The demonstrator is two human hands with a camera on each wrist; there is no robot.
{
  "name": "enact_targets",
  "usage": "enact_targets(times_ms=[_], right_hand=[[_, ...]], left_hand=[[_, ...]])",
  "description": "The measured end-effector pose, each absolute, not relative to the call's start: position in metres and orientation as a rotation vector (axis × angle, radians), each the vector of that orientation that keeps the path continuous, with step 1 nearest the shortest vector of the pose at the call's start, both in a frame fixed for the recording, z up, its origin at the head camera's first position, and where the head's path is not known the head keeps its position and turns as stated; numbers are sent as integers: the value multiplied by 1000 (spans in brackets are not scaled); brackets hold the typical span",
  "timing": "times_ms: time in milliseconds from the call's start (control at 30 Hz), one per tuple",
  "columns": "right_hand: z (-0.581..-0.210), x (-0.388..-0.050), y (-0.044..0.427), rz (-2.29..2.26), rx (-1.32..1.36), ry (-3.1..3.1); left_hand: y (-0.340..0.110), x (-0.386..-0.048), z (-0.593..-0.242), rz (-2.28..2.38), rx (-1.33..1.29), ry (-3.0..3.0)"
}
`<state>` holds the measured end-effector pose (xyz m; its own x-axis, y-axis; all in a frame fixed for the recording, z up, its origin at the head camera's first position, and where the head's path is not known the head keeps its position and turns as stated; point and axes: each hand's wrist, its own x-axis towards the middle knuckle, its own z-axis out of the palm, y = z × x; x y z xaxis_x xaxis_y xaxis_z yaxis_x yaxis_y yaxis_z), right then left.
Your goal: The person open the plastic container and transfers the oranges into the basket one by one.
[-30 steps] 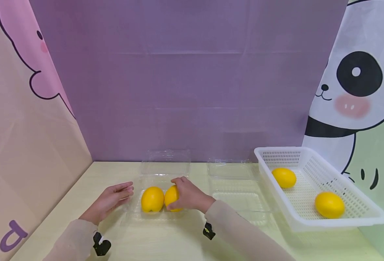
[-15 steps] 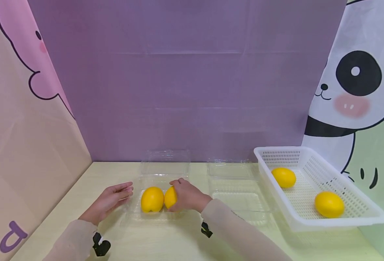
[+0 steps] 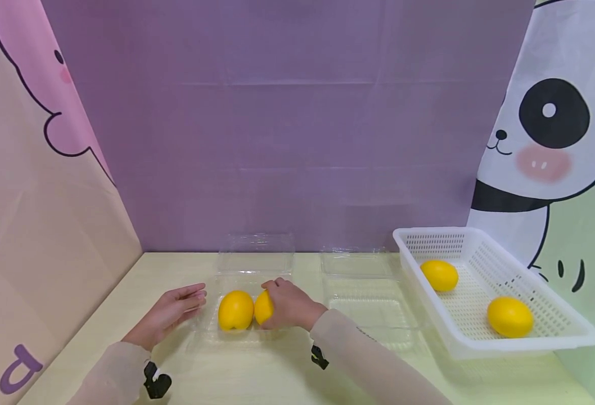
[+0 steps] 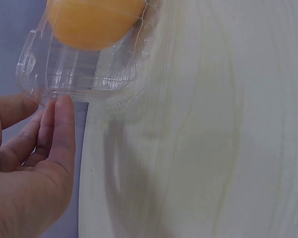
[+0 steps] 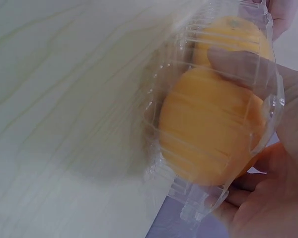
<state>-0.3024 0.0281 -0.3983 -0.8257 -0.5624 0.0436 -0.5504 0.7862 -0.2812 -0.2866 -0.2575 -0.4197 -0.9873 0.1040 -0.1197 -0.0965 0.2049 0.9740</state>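
Observation:
In the head view a yellow lemon (image 3: 235, 310) sits in the left clear plastic clamshell box (image 3: 216, 323), whose lid leans back behind it. Just right of it my right hand (image 3: 292, 304) grips a second lemon (image 3: 264, 307), thumb and fingers round its sides; the hand hides much of that fruit. The right wrist view shows this lemon (image 5: 211, 126) low inside the box, seen through the clear wall. My left hand (image 3: 173, 309) is at the box's left side with fingers straight. In the left wrist view its fingertips (image 4: 63, 106) are at the box's rim, apparently touching it.
A second clear clamshell box (image 3: 368, 309) lies open to the right, with no fruit in it. Farther right, a white perforated basket (image 3: 500, 346) holds two more lemons (image 3: 511, 318) (image 3: 439, 275). A purple backdrop (image 3: 297, 140) closes off the table's far edge.
My right hand has shifted slightly left and down round the second lemon, covering more of it. The left hand and the first lemon have stayed in place.

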Motion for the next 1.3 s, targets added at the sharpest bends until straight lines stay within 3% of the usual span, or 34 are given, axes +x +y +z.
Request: enact_targets(times_ms=[1300], right_hand=[[-377, -297, 37, -536, -965, 3032]], left_hand=[[-256, -287, -418, 1875, -13, 2314]])
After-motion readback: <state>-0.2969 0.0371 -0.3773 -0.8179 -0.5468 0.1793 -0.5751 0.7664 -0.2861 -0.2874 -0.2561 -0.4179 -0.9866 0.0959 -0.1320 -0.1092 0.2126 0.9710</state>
